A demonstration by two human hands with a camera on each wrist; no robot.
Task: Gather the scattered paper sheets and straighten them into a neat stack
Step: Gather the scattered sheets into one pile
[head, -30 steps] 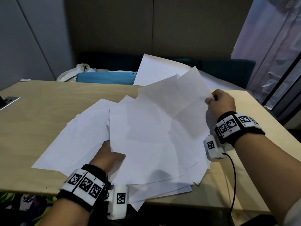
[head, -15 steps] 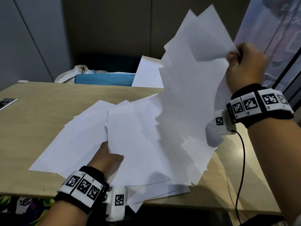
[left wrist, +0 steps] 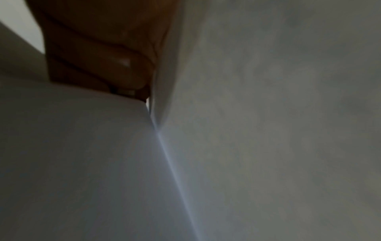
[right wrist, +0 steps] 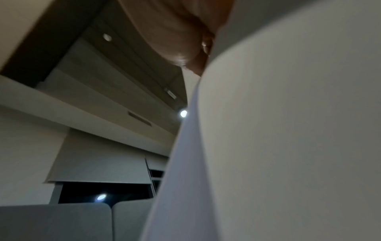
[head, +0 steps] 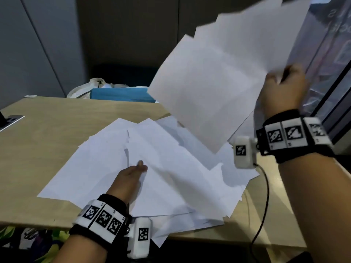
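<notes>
A: Entry. Right hand (head: 281, 92): fingers (right wrist: 181, 40) closed in a pinch on one edge of a fanned bunch of lifted sheets (head: 218, 76), held up in the air over the far right of the counter (head: 47, 130).

B: Change from a second ago?

A: That bunch lay flat on the pile then; half a second ago it was half raised with its lower edges on the heap. Now it hangs fully clear (some motion blur). So part of the spread is gathered into one hand, but the edges are staggered, not squared.

B: Left hand (head: 129, 179)?

A: Unmoved. It rests on the loose sheets (head: 171, 177), thumb lying straight on top. The left wrist view shows the fingers (left wrist: 115, 65) tucked between sheets; whether they grip one I cannot tell.

B: Rest of the paper?

A: Overlapping across the near half of the counter, some corners past the front edge. Judgement: gathering is underway, straightening not started.
</notes>
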